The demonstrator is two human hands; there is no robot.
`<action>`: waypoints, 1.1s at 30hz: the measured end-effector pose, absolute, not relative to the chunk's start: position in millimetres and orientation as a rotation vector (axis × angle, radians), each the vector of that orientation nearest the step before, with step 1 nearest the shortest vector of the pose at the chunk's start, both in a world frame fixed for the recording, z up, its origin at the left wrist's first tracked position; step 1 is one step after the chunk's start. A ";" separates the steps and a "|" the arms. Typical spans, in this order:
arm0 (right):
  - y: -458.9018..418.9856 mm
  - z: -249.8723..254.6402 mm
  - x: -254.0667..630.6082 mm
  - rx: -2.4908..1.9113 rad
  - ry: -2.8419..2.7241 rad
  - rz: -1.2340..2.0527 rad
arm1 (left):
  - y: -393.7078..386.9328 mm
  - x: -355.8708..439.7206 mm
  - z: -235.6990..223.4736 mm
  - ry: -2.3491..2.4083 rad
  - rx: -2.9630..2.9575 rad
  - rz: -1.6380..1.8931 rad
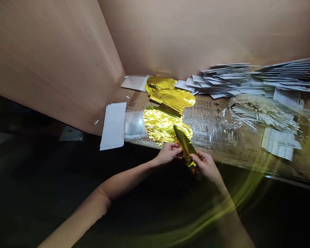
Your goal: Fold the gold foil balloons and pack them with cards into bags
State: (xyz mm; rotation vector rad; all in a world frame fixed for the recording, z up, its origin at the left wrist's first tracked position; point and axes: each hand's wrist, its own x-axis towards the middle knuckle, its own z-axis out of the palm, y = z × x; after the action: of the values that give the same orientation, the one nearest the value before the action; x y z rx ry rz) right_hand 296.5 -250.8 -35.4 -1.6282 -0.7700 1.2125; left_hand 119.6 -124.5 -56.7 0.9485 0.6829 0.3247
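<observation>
A folded gold foil balloon (185, 144) is held up just off the table's front edge, tilted, its narrow top pointing up and left. My right hand (204, 164) is closed on its lower right side, thumb on top. On the left edge of the foil, my left hand (169, 153) pinches with fingers and thumb. Right behind them lies a crinkled stack of flat gold foil balloons (162, 124). Farther back are more folded gold foil pieces (177, 97), partly overlapping one another.
White paper sheets (113, 125) and clear plastic sleeves (134, 124) lie at the left. Many white packets (229, 81) are piled along the back wall. A plastic bag of white sticks (266, 112) and a printed leaflet (277, 143) are at the right on the cardboard-covered table (209, 137).
</observation>
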 end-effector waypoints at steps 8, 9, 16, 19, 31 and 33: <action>-265.8 -19.5 259.3 -1.531 -0.756 1.198 | -113.2 119.9 -42.3 0.532 0.935 0.261; -265.6 -21.4 259.5 -1.563 -0.767 1.143 | -113.6 120.2 -40.9 0.526 0.936 0.274; -256.1 -23.7 269.4 -1.423 -0.634 1.072 | -120.1 112.3 -16.6 0.513 1.053 0.357; -248.3 -17.6 265.5 -1.242 -0.574 1.199 | -117.0 109.2 -8.5 0.500 1.110 0.414; -244.4 -18.9 260.5 -1.410 -0.632 0.748 | -118.9 91.1 -18.6 0.457 1.054 0.295; -245.3 -16.6 260.8 -1.359 -0.566 0.966 | -121.7 92.4 -21.0 0.501 1.037 0.350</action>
State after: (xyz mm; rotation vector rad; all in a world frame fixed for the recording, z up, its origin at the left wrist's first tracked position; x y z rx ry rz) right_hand 260.8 -245.3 -16.6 -1.3591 -0.5658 0.9656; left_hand 92.4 -121.7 -21.0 1.0374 0.5009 0.3505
